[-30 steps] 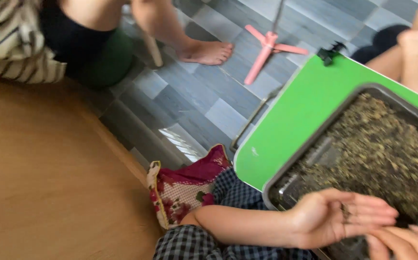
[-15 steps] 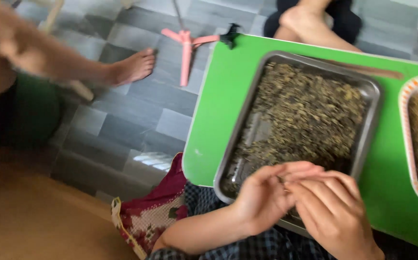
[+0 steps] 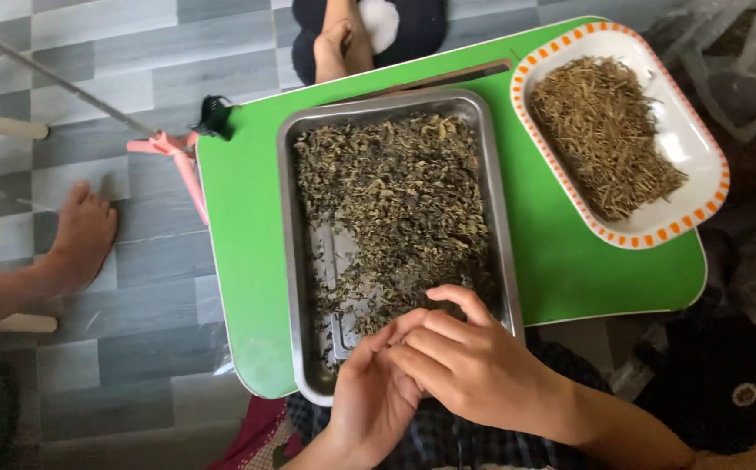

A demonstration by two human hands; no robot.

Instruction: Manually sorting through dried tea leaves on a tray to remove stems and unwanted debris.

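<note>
Shifted since half a second ago: your left hand [image 3: 374, 396] and right hand [image 3: 474, 365], fingertips pinched together on something too small to see, over rectangular steel tray [image 3: 289, 261] of dried dark-green leaves [image 3: 395, 200].

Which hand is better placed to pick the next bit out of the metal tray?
Probably the right hand: its fingers reach over the dried leaves in the metal tray, while the left hand sits lower at the near rim.

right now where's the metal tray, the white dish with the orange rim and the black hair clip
metal tray [image 3: 287, 261], head view, bare left wall.
white dish with orange rim [image 3: 691, 144], head view, bare white inside right.
black hair clip [image 3: 215, 117], head view, its body at the table's corner.
</note>
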